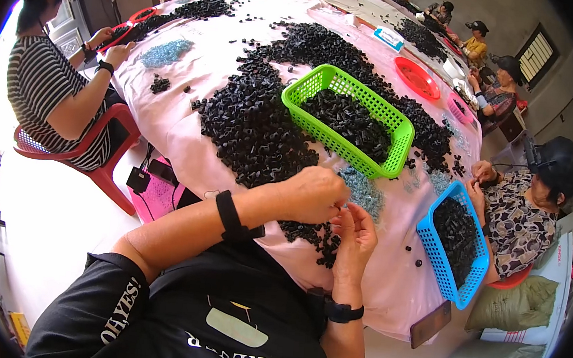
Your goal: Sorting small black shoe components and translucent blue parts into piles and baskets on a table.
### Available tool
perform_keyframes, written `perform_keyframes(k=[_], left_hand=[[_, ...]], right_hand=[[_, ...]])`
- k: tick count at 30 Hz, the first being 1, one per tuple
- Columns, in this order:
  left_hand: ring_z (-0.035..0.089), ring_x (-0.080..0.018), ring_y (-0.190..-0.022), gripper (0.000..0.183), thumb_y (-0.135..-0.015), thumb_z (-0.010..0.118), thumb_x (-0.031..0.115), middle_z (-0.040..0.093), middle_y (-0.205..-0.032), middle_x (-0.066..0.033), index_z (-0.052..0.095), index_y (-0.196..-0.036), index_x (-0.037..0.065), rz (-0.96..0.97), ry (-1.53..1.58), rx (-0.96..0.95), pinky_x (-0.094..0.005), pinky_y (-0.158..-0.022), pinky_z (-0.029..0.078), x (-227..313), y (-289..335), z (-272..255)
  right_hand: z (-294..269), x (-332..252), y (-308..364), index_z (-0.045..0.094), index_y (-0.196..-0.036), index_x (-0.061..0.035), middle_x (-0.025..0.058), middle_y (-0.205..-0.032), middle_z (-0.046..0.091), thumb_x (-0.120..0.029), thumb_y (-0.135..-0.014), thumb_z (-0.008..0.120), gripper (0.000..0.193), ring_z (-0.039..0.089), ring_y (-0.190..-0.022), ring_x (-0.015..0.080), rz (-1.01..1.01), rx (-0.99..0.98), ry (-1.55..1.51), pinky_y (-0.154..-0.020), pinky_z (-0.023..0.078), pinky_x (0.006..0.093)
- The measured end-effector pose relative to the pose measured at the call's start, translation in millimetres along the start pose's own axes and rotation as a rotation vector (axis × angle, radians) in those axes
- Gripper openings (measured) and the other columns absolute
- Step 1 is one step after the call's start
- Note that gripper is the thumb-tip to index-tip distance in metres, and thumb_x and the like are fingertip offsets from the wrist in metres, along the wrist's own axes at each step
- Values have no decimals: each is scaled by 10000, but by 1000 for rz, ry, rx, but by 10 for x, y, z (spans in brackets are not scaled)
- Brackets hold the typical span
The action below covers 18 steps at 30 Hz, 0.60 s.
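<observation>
My left hand (316,195) is closed, its fingertips meeting those of my right hand (355,239) above the near edge of the table. The right hand's thumb and forefinger are pinched together. Whatever lies between the fingertips is too small or hidden to name. Below and beyond the hands spreads a large heap of small black tubular pieces (257,129). Just past my knuckles is a pile of small clear bluish pieces (367,193). A green perforated basket (331,140) holding more black pieces stands on the heap.
A blue basket (438,264) of black pieces sits at the right table edge, near a phone (430,323). People sit around the table, one close on the right (522,206), another in stripes at left (63,84). A red tray (418,78) lies farther back.
</observation>
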State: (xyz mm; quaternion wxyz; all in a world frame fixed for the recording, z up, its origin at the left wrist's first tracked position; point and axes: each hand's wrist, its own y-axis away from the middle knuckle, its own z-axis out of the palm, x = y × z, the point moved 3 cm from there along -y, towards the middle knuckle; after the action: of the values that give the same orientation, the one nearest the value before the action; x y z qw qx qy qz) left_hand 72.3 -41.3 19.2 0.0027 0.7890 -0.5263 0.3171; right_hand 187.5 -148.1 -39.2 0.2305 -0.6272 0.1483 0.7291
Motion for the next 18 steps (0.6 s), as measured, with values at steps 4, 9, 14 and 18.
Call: perform_keyframes(k=[4,9,14,18], left_hand=[[656,-370,-690,132,-729,702,116,654,-698,-152,650,-785,8,74,38,30,-449,-634,519,94,-4,78],[651,-323,-623,167,-737,718,53,642,-694,-154,667,-880,-17,17,267,-3,-401,-586,504,18,9,37],[679,-329,-684,162,-794,684,3,671,-764,-172,681,-954,-21,46,269,150,-384,-631,532,-106,34,43],[687,-340,-773,140,-810,657,-19,675,-840,-185,686,-947,-31,34,224,157,-386,-680,537,-194,73,63]], right_hand=[[-78,53,-16,674,-1115,-6,61,-985,711,-141,-976,658,194,662,-782,91,38,-41,-51,-644,504,195],[-115,124,-51,686,-1103,12,68,-959,715,-77,-970,650,164,672,-774,105,132,1,-216,-682,538,214],[-133,138,-66,687,-1088,24,78,-964,714,-39,-972,630,144,691,-811,130,151,36,-274,-733,563,235],[-177,118,-83,683,-1071,25,87,-975,709,-36,-959,646,132,700,-858,153,100,133,-216,-774,568,239]])
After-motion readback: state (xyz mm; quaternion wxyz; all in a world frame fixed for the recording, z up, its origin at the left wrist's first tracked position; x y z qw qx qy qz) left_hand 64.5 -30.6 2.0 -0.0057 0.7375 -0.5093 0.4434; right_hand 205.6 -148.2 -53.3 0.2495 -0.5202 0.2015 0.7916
